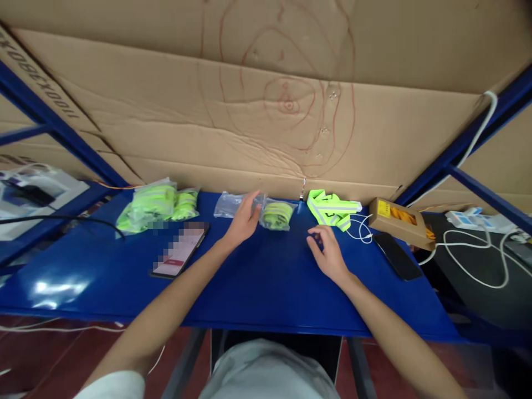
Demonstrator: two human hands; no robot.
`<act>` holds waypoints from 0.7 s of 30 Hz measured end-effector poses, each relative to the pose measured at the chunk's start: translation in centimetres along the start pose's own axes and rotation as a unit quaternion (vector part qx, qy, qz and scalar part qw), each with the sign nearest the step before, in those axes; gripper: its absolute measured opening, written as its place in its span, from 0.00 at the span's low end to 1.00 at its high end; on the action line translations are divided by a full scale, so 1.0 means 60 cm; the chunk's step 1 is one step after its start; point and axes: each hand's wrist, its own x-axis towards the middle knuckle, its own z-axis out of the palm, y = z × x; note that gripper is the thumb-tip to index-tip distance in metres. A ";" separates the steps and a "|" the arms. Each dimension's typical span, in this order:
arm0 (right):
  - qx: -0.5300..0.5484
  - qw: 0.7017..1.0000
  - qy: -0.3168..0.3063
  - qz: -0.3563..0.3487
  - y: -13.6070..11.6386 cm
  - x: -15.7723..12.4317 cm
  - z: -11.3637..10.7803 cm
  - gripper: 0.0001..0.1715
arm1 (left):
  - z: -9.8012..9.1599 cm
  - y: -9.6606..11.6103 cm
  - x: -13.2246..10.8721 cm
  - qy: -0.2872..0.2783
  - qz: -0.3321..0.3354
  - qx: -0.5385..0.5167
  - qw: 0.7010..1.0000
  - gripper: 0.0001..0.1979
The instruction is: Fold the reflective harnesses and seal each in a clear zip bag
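Note:
My left hand [244, 220] reaches forward over the blue table [257, 277], fingers stretched out, resting against a clear plastic bag holding a rolled neon-yellow strap [277, 215]. An empty-looking clear bag [228, 204] lies just left of that hand. My right hand [328, 252] hovers low over the table with fingers loosely curled and nothing in it, a little short of a folded neon-yellow reflective vest [331, 209].
A pile of bagged neon straps [155, 206] lies at the back left. A phone with a lit screen [179, 250] sits near it. A dark phone [397, 255], white cable [361, 228] and cardboard box [401, 221] are at right. Cardboard sheets [266, 122] wall the back.

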 end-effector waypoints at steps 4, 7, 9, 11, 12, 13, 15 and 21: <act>-0.013 0.998 -0.054 -0.032 0.006 -0.004 0.004 0.12 | -0.016 -0.022 -0.026 -0.027 -0.021 0.133 0.991 0.29; -0.021 0.997 -0.063 -0.041 0.014 -0.002 0.003 0.12 | -0.016 -0.031 -0.036 -0.037 -0.047 0.206 0.977 0.26; -0.027 0.997 -0.060 -0.042 0.022 0.002 0.001 0.12 | -0.017 -0.031 -0.033 -0.031 -0.056 0.238 0.969 0.23; -0.033 0.997 -0.051 -0.042 0.032 0.008 -0.003 0.12 | -0.021 -0.028 -0.028 -0.016 -0.061 0.260 0.964 0.21; -0.036 0.997 -0.046 -0.041 0.037 0.010 -0.005 0.12 | -0.024 -0.026 -0.026 -0.007 -0.063 0.268 0.961 0.21; -0.040 0.998 -0.040 -0.040 0.042 0.013 -0.007 0.12 | -0.028 -0.023 -0.025 0.004 -0.063 0.275 0.959 0.21; -0.048 0.998 -0.030 -0.036 0.052 0.017 -0.009 0.12 | -0.036 -0.019 -0.025 0.026 -0.058 0.287 0.956 0.22; -0.074 0.996 -0.026 -0.033 0.070 0.019 -0.004 0.12 | -0.030 -0.008 -0.036 0.033 -0.012 0.298 0.954 0.22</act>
